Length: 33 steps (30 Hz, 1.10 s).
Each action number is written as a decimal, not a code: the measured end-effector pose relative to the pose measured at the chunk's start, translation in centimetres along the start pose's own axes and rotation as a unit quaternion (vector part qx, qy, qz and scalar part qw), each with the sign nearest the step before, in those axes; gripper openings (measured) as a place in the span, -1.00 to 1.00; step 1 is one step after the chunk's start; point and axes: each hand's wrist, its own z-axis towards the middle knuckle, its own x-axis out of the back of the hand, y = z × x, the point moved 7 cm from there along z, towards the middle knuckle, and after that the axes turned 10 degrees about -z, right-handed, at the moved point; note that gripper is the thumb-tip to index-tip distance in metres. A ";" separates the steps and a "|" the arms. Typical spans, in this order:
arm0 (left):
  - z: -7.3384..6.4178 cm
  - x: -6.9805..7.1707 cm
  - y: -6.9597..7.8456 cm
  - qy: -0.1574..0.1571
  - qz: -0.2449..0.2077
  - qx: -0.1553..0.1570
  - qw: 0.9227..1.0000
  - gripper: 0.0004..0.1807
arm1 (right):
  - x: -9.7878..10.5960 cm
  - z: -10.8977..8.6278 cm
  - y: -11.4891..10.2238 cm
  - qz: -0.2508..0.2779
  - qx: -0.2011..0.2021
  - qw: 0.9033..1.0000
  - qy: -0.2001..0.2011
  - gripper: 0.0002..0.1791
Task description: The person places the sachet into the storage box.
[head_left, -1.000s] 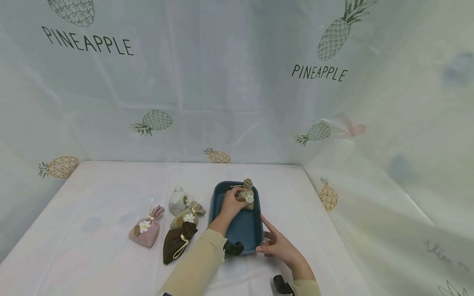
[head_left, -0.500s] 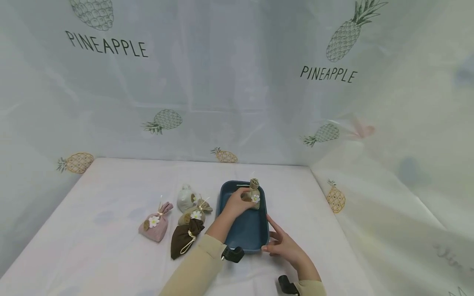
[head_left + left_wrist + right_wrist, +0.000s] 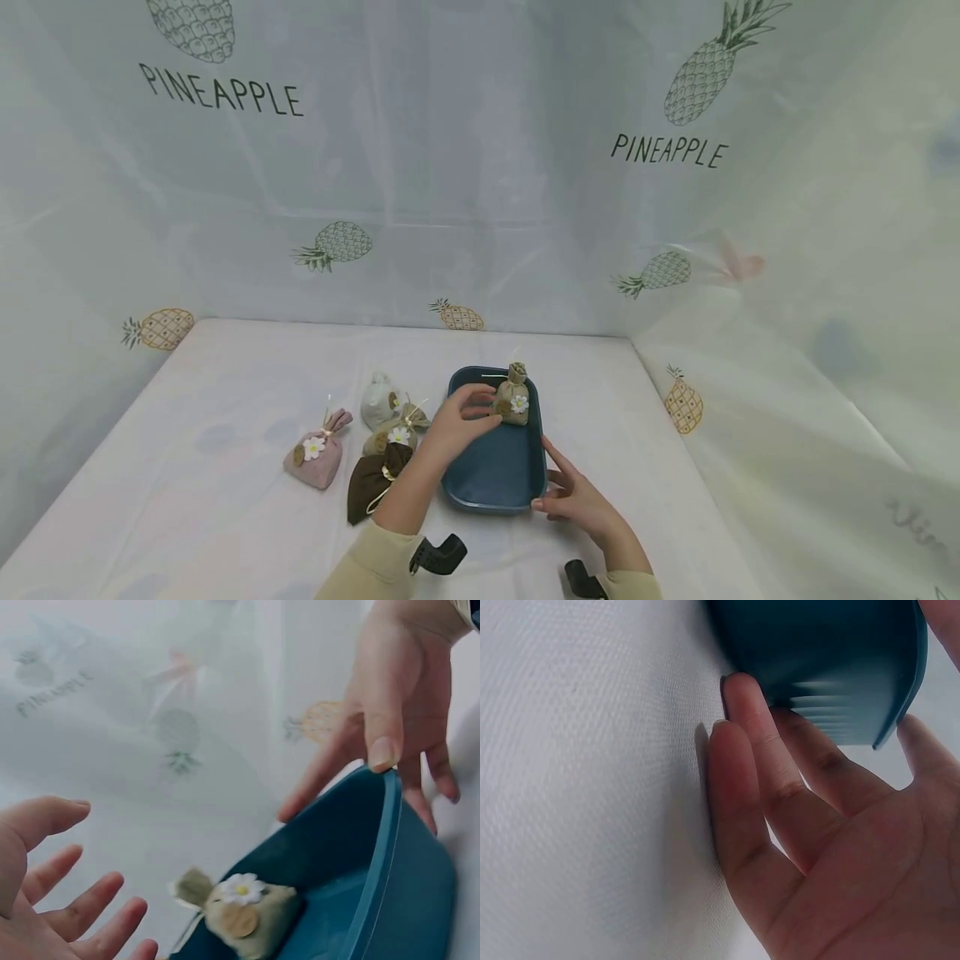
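The left hand [image 3: 457,423] has its thumb [image 3: 54,815] and 4 fingers [image 3: 84,911] parted and lightly bent; its thumb lies on the near side of those fingers; the left forearm [image 3: 405,504] slants back behind them and to their left; the right hand [image 3: 581,504], nearer the body than the left fingers, stretches its index finger [image 3: 562,461] forward; its thumb is spread apart from that finger, the other 3 fingers below.

Head view: soft, even light, pale sheen on the pineapple-print curtain [image 3: 480,175]; left wrist view dimmer, upper left blurred.
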 end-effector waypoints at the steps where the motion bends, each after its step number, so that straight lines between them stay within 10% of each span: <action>1: -0.4 0.4 0.3 0.004 0.001 -0.004 1.000 -0.49 | 0.0 0.0 0.0 0.001 0.001 1.000 -0.001 0.14; 11: -4.1 4.4 1.6 0.031 0.006 0.001 0.999 -0.61 | 0.2 0.0 0.0 0.008 0.012 1.000 -0.005 0.15; 25: -7.4 9.7 0.6 -0.050 0.093 -0.046 0.993 -0.63 | 0.1 -0.1 0.0 0.007 0.006 1.000 -0.004 0.15; 33: -8.3 11.4 -0.2 -0.081 0.162 -0.020 0.983 -0.65 | 0.0 -0.1 0.3 0.003 -0.006 1.000 0.005 0.14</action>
